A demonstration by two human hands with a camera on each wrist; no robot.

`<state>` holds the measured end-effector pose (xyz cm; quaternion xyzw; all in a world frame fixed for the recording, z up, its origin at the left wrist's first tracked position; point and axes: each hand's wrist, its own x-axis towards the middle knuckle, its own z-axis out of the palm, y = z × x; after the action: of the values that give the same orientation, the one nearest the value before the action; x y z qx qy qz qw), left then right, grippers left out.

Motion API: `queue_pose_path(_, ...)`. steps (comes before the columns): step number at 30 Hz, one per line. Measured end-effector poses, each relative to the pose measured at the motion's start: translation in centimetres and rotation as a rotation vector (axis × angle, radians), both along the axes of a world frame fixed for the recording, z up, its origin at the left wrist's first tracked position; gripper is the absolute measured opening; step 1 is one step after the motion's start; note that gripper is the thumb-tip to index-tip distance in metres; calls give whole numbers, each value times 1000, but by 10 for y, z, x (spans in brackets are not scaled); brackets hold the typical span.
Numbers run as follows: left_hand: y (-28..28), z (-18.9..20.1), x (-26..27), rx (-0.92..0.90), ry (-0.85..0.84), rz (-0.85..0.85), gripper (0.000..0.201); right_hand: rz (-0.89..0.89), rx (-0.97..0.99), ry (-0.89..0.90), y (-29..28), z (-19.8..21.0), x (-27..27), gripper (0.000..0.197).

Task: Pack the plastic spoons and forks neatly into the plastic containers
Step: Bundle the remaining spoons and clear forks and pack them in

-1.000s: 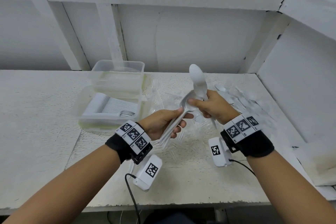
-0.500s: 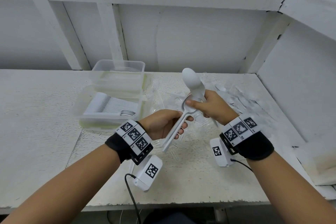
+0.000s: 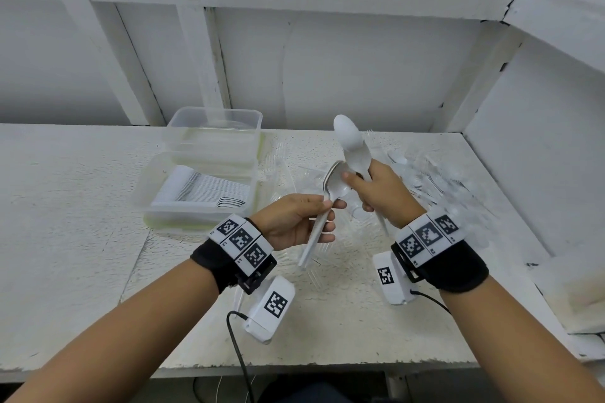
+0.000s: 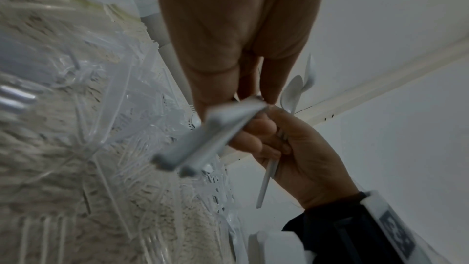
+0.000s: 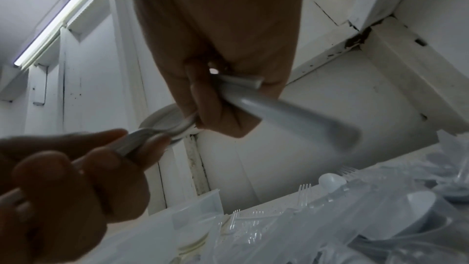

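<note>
My left hand (image 3: 327, 214) grips a stack of white plastic spoons (image 3: 332, 188) by the handles, bowls up and to the right. The handle ends (image 4: 203, 142) show blurred in the left wrist view. My right hand (image 3: 358, 188) holds one white spoon (image 3: 348, 139) upright, bowl on top, and its thumb touches the stack's bowl. That spoon's handle (image 5: 291, 119) points down past the palm. A clear container (image 3: 154, 203) at the left holds a row of forks. A clear empty container (image 3: 212, 131) stands behind it.
Loose clear and white forks and spoons (image 3: 429, 180) lie in a heap on the white table (image 3: 65, 206), right of my hands and under them. A white wall (image 3: 540, 173) closes the right side. Cables hang from the wrist cameras at the front edge.
The single spoon in my right hand has tipped a little to the left. The stack in my left hand has turned steeper. Both hands keep their grips.
</note>
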<state>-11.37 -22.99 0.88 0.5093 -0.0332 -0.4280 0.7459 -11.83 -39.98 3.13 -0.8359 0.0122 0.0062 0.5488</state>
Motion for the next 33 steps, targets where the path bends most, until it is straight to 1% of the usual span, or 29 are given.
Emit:
queue_pose_path(3, -1, 0, 0, 5, 8, 14, 28, -18, -24, -66, 0, -1, 0, 20)
queue_pose_path(7, -2, 3, -1, 6, 29, 1, 30, -102, -13, -147, 3, -4, 1, 24)
queue_pose_path(8, -3, 3, -1, 9, 35, -3, 31, -112, -30, -163, 4, -5, 2, 23)
queue_pose_path(11, -4, 5, -2, -4, 69, -3, 32, -119, -69, -178, 7, -7, 0, 14)
queue_pose_path(15, -3, 6, -1, 14, 22, -45, 30, -102, -97, -146, 7, -10, 0, 28)
queue_pose_path(18, 0, 5, 0, 20, 3, -57, 26, -82, -71, -79, 8, -11, -1, 35)
queue_pose_path(20, 1, 5, 0, 15, 3, -2, 22, -99, -7, -36, 7, -11, -2, 37)
queue_pose_path(23, 0, -1, 1, 0, -20, 157, 18, -117, 112, 10, 6, -13, -4, 29)
queue_pose_path(27, -5, -8, -1, -25, -37, 292, 14, -167, 199, -8, 11, -20, -10, 23)
queue_pose_path(30, -10, -10, -3, -8, -57, 342, 13, -162, 173, -45, 20, -25, -14, 19)
queue_pose_path(33, -13, -11, -4, -9, -76, 381, 11, -155, 48, -137, 25, -28, -15, 15)
